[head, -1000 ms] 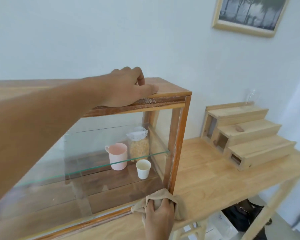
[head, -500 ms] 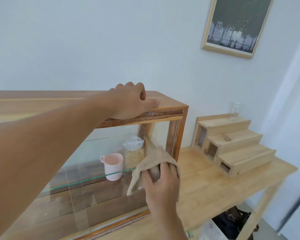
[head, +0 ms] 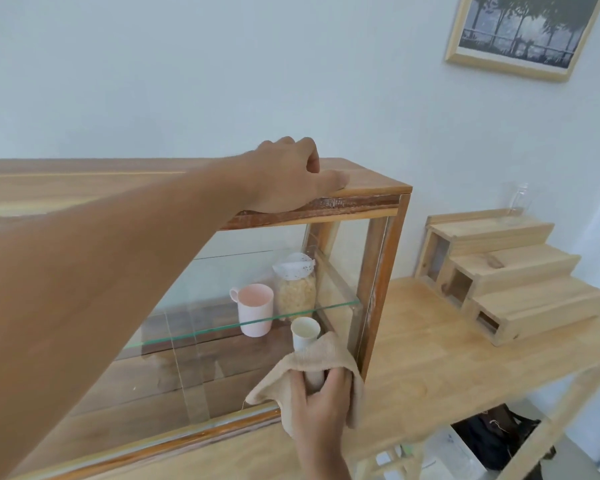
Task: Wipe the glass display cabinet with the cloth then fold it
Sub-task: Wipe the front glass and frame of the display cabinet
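the left hand (head: pixel 288 178) lies palm down on the wooden top of the glass display cabinet (head: pixel 361 202), near its right end, fingers loosely curled over the top and thumb stretched along the front edge; it holds nothing. the right hand (head: pixel 317 400) is closed around a bunched beige cloth (head: pixel 312 358) and presses it against the lower right corner of the cabinet's front glass, just beside the right wooden post. part of the cloth droops down to the left of the hand and another fold hangs at its right.

the cabinet stands on a light wooden bench (head: pixel 447 341). behind the glass, a pink mug (head: pixel 255 308) and a jar (head: pixel 296 284) of pale contents with a lacy white cover stand side by side, and a small white cup (head: pixel 305 332) sits just above the cloth in this view. which level each stands on is hard to tell through the glass shelf.

to the right on the bench is a stepped wooden stand (head: pixel 513 275), well apart from the cabinet, with a clear glass jar (head: pixel 515 204) on its top step. a framed picture (head: pixel 523 29) hangs on the wall above.
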The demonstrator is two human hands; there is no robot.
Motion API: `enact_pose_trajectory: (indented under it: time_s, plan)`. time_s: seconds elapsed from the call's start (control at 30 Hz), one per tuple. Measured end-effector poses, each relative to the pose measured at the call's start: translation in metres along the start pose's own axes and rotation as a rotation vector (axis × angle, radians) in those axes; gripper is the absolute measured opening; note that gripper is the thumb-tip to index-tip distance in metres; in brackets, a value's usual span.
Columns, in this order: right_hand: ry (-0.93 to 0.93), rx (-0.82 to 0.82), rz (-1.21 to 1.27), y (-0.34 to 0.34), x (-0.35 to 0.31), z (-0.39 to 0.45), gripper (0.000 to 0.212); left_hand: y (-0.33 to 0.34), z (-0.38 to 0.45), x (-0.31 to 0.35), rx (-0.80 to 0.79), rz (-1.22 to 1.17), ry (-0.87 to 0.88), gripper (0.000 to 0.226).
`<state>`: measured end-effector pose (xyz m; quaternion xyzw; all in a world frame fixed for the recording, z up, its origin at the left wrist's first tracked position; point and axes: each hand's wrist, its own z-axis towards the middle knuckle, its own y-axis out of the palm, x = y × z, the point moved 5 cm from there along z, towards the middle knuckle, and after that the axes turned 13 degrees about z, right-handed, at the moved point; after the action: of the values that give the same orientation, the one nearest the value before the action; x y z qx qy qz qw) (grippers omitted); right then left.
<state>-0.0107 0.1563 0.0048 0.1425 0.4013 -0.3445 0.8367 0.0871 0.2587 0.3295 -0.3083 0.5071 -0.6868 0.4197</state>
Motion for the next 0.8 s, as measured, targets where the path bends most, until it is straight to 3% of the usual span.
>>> enact_pose_trajectory:
  time_s: [0.1,0.23,0.57,0.73,0.8]
  plan:
    - [-0.030,-0.068,-0.113,0.005,0.012,-0.023,0.052,-0.001,0.001,0.000,0.002,-0.008,-0.001,0.051]
    - [-0.225,-0.085,-0.162,0.009,-0.009,-0.015,0.026,-0.001,-0.001,0.001,0.000,-0.009,-0.002,0.056]
    - [-0.462,-0.139,0.013,0.036,-0.148,0.078,0.019,-0.006,-0.006,0.002,0.052,-0.064,-0.013,0.053]
    - [-0.533,-0.193,-0.094,0.032,-0.127,0.048,0.017,-0.027,-0.034,0.004,0.313,-0.182,0.009,0.035]
    - [-0.507,-0.219,-0.143,0.031,-0.089,0.022,0.017,-0.035,-0.046,-0.006,0.299,-0.132,0.029,0.034]
